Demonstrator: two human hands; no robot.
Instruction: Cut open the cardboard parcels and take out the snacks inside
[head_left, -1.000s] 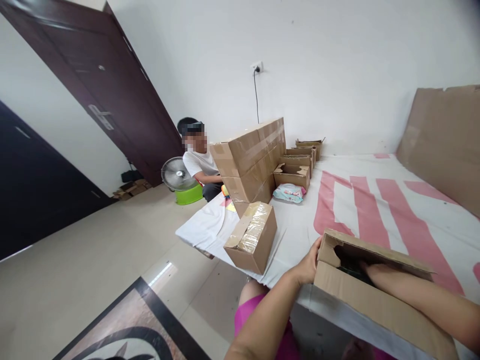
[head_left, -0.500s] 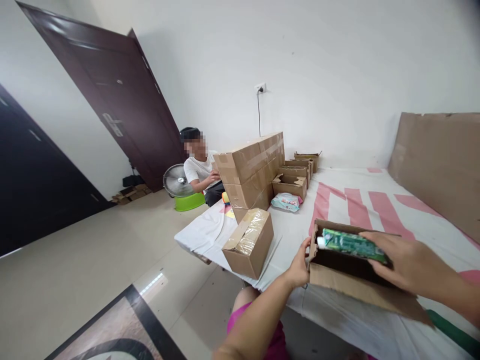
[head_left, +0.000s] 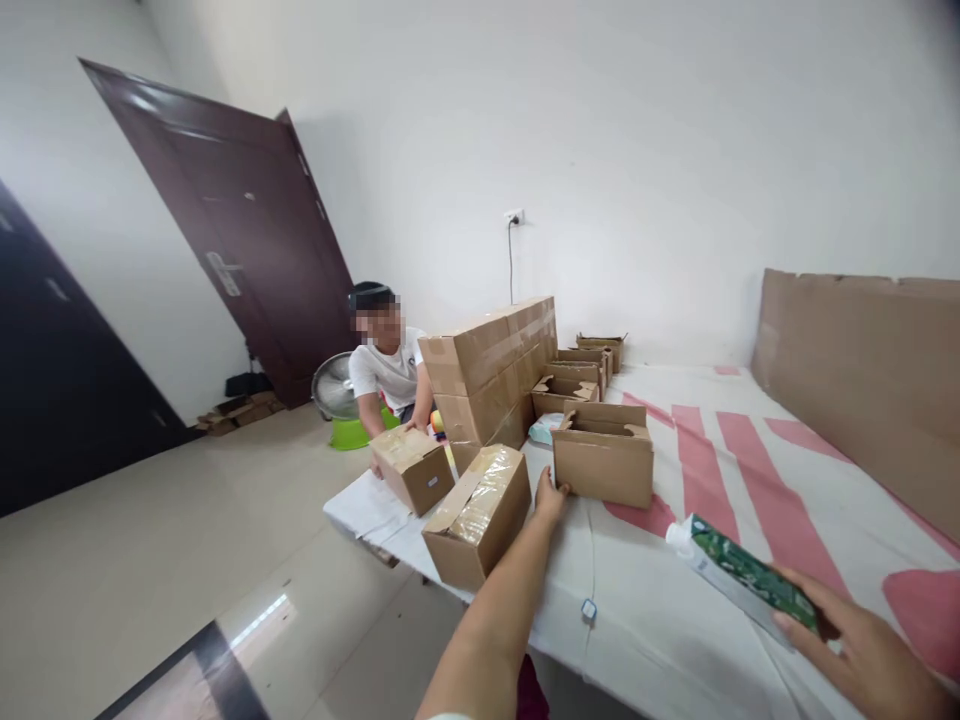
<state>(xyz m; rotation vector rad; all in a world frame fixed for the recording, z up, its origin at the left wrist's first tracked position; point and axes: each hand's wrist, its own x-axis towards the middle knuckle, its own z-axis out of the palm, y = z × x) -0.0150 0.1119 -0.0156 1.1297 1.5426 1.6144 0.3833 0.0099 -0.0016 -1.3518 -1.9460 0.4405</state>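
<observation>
My right hand point(head_left: 840, 630) is closed around the lower end of a green-and-white tube point(head_left: 750, 575) with a white cap, held above the cloth at the right. The cap points up and to the left. At the middle of the table, my left hand point(head_left: 551, 492) has its fingers on the lower left corner of an open cardboard box point(head_left: 604, 470). The box stands upright on the cloth with its top flaps raised; its inside is mostly hidden. Just left of that hand sits a taped cardboard box point(head_left: 480, 515).
Across the table a person point(head_left: 390, 375) has both hands on another taped carton point(head_left: 411, 468). Stacked sealed cartons point(head_left: 487, 375) and several open boxes point(head_left: 566, 385) line the back. A partly hidden pale blue packet point(head_left: 545, 428) lies by them. A cardboard sheet point(head_left: 862, 390) stands at the right.
My left hand has moved the open box away toward the back boxes and stood it upright. The tube is out of the box, in my right hand. The person now handles a carton.
</observation>
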